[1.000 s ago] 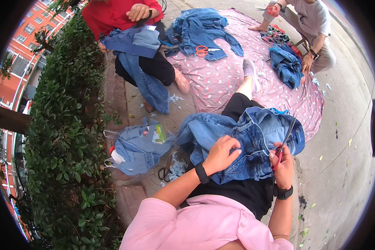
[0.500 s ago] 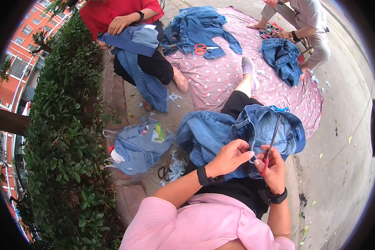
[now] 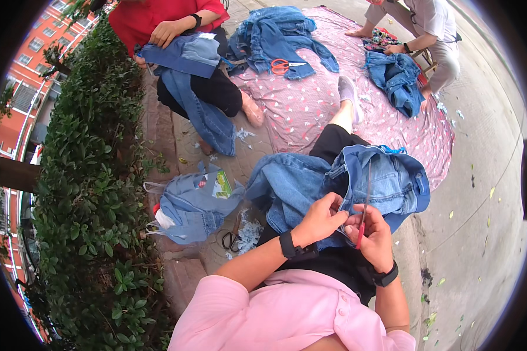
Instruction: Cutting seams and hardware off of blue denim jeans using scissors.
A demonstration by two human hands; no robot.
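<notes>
A pair of light blue jeans (image 3: 293, 181) lies across my lap, its waist end turned open with the inner side showing. My left hand (image 3: 321, 221) pinches the jeans' edge between thumb and fingers. Close beside it, my right hand (image 3: 373, 241) is closed around red-handled scissors (image 3: 361, 231), whose long thin blades point away from me over the denim. Its fingertips also meet the fabric edge near my left thumb. What exactly lies between the fingertips is too small to make out.
Left of my lap sit a denim bag (image 3: 190, 205), dark scissors (image 3: 231, 240) and denim scraps (image 3: 250, 231). Ahead, a pink patterned cloth (image 3: 298, 123) bears more jeans (image 3: 275, 35) and orange-handled scissors (image 3: 281, 66). Two people handle denim beyond. A hedge (image 3: 93, 193) lines the left.
My right hand has shifted left, closer to my left hand, and the scissors have swung to point more straight ahead. The left hand stays on the jeans' edge.
</notes>
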